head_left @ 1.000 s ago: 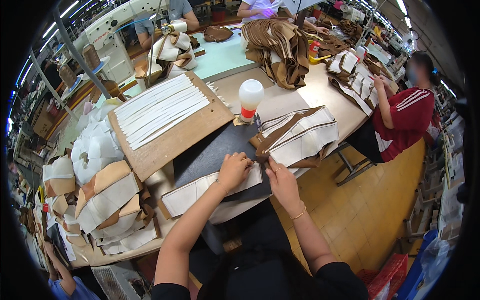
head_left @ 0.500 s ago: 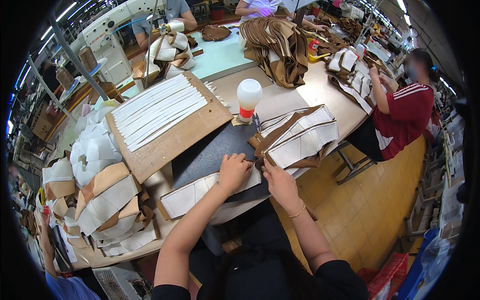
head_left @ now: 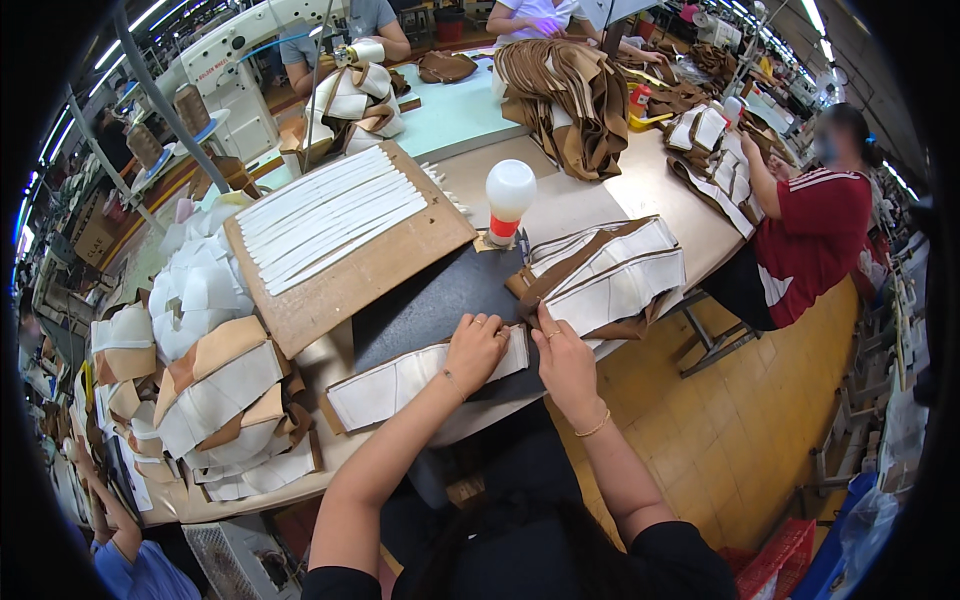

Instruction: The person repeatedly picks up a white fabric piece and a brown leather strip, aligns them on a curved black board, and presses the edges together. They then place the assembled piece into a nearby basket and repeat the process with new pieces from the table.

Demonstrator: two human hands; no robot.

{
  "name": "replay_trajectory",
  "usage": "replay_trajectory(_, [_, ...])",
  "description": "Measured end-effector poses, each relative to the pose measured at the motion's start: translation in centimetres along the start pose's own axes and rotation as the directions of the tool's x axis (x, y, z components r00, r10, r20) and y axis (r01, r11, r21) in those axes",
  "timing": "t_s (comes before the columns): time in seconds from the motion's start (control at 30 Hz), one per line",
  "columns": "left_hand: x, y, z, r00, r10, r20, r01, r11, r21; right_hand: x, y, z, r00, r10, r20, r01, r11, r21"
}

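Note:
A long leather panel [head_left: 400, 385] with a white backing and brown edges lies along the front of the work table, on a dark board [head_left: 440, 300]. My left hand [head_left: 476, 350] bends over its right part, fingers curled closed on the panel's upper edge. Just past the panel's right end is my right hand [head_left: 568, 372], thumb and fingers drawn together by the front corner of a stack of similar white-backed brown pieces [head_left: 610, 280]. Whatever lies between its fingertips is too small to make out. Behind the dark board stands a white bottle with a red band [head_left: 510, 200].
A brown board [head_left: 350, 250] carries rows of white strips. Piled leather pieces [head_left: 225, 400] and white pieces [head_left: 200, 290] crowd the left. A brown leather heap [head_left: 565, 100] lies beyond the bottle. At the right, a person in a red shirt [head_left: 820, 230] handles pieces.
My right hand's fingertips have moved slightly away from the panel's end, where a dark bit showed between the hands. My left hand stays at the panel. The whole view has shifted slightly.

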State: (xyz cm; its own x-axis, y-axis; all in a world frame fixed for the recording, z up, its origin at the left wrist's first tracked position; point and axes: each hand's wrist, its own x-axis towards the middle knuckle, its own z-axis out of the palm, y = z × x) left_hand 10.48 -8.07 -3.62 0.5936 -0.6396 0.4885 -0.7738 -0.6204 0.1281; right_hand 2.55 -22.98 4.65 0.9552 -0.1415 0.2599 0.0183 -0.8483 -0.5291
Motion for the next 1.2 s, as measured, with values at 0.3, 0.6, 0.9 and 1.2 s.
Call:
replay_trajectory(0.3, [-0.3,-3.2,-1.7,0.952,-0.157,0.262,0.25,0.892,-0.376,0.3,1.8,0.8,0.992,-0.052,0.116,0.056,0.998,-0.037])
replay_trajectory(0.6, [-0.8,-3.3,-2.4,0.969,-0.113,0.22,0.172,0.947,-0.272,0.0,1.6,1.9,0.976,-0.042,0.214,0.063,0.994,-0.093])
replay_trajectory(0.9, [-1.5,-2.5,-4.5,0.938,-0.155,0.31,0.225,0.952,-0.205,-1.4,1.1,3.2,0.978,-0.041,0.204,0.062,0.993,-0.1])
replay_trajectory(1.2, [-2.6,-3.4,-5.3,0.907,-0.102,0.409,0.136,0.989,-0.055,-0.6,-1.8,2.4,0.994,-0.11,-0.009,0.11,0.988,0.109])
